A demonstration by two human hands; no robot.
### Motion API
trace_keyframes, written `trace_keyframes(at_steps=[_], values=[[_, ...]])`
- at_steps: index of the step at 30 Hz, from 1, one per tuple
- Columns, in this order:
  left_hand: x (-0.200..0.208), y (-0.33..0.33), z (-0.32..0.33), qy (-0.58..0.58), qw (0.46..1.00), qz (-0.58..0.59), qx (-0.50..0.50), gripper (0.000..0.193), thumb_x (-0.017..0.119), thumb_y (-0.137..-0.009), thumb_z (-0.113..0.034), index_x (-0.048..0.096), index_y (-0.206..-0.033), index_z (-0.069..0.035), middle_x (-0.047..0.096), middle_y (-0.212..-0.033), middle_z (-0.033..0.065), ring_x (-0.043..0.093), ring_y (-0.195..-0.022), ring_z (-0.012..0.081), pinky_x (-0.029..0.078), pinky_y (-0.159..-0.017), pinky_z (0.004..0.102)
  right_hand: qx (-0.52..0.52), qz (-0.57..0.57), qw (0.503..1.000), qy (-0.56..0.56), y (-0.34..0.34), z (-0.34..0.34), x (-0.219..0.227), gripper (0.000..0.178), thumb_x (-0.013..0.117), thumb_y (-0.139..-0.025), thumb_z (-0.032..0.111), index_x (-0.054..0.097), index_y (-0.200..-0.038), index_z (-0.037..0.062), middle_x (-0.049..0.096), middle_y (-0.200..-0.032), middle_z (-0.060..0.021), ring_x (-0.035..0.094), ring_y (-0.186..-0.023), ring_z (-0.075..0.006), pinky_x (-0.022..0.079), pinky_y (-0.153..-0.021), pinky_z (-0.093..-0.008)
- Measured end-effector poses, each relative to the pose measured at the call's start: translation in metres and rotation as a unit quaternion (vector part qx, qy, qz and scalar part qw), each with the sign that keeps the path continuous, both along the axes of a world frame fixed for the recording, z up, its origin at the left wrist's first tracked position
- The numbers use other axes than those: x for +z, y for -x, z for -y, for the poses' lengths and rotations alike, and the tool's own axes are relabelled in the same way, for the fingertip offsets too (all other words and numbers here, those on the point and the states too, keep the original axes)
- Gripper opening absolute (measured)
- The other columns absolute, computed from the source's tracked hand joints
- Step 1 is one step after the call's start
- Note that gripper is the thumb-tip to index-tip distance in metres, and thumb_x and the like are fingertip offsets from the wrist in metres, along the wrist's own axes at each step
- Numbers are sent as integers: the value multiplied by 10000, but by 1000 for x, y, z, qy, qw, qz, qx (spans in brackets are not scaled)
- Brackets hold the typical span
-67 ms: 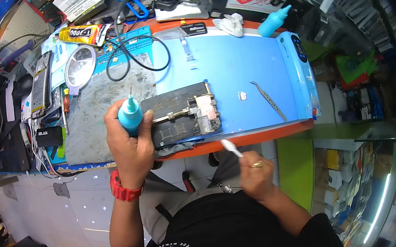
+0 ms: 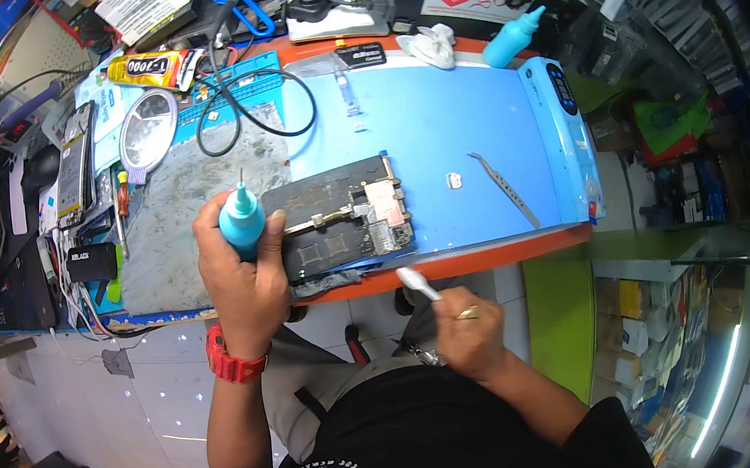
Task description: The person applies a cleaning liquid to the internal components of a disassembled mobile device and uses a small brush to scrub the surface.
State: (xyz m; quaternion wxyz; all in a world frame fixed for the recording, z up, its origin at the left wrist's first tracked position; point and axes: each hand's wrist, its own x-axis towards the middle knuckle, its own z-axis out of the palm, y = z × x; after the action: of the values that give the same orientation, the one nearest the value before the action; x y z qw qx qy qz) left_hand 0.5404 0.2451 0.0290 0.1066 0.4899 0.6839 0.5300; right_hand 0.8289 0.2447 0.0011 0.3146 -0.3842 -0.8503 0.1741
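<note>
A teal squeeze bottle (image 2: 244, 223) with a thin needle tip stands upright in my left hand (image 2: 253, 293), fingers wrapped round it. Just right of that hand lies a dark flat holder (image 2: 318, 199), bearing a small circuit board (image 2: 384, 209) at its right end; a metal bar runs across its middle. My right hand (image 2: 471, 330) is closed on a white brush-like tool (image 2: 416, 281), whose rounded end points up and left near the table's front edge. The tool's exact kind is hard to make out. Grey tweezers (image 2: 506, 190) and a small pale chip-like piece (image 2: 454, 181) lie right of the holder.
A blue mat (image 2: 493, 124) covers the bench's right part, with a blue device (image 2: 564, 143) along its edge. Behind are another teal bottle (image 2: 513, 41), a crumpled white cloth (image 2: 431, 47) and a looped black cable (image 2: 312, 100). Phone parts and a screwdriver (image 2: 122, 193) crowd the left.
My right hand has moved a little left with the white tool. My left hand keeps hold of the bottle, and the whole view has shifted slightly.
</note>
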Motion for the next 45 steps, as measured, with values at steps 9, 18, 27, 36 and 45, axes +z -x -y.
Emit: trace_keyframes(at_steps=[9, 18, 27, 36, 45], values=[[-5, 5, 0, -14, 1000, 6, -1, 471, 814, -994, -153, 560, -1357, 6, 671, -1193, 156, 667, -1009, 260, 541, -904, 398, -11, -22, 1000, 1, -5, 4, -11, 94, 736, -964, 34, 649, -999, 40, 626, -746, -111, 653, -561, -306, 532, -523, -417], [-5, 4, 0, -18, 1000, 23, -5, 476, 832, -974, -151, 568, -1342, -4, 676, -1152, 160, 670, -961, 267, 543, -873, 401, 55, 17, 997, -59, 35, -17, 24, 130, 771, -955, 100, 660, -987, 41, 596, -756, -74, 619, -558, -242, 495, -511, -376], [-5, 7, -1, -14, 1000, -9, -7, 498, 839, -965, -155, 563, -1351, -3, 687, -1180, 176, 684, -982, 308, 548, -881, 414, -23, -34, 997, -65, 30, -37, 59, 65, 727, -956, -19, 666, -971, -5, 653, -747, -119, 642, -555, -315, 514, -518, -397], [-9, 7, 1, -2, 1000, 19, 0, 478, 809, -996, -142, 551, -1367, 13, 661, -1221, 172, 662, -1037, 267, 533, -932, 397, -3, -23, 999, -36, 20, -38, 53, 54, 723, -966, -8, 669, -965, -3, 666, -756, -120, 661, -572, -313, 521, -532, -400], [-2, 2, 4, -3, 999, 35, -11, 481, 777, -1014, -85, 509, -1403, 9, 657, -1131, 103, 641, -1022, 184, 520, -966, 348, 15, -23, 999, -24, 18, -36, 47, 89, 739, -960, 3, 650, -950, 5, 624, -718, -99, 627, -530, -278, 497, -490, -393]])
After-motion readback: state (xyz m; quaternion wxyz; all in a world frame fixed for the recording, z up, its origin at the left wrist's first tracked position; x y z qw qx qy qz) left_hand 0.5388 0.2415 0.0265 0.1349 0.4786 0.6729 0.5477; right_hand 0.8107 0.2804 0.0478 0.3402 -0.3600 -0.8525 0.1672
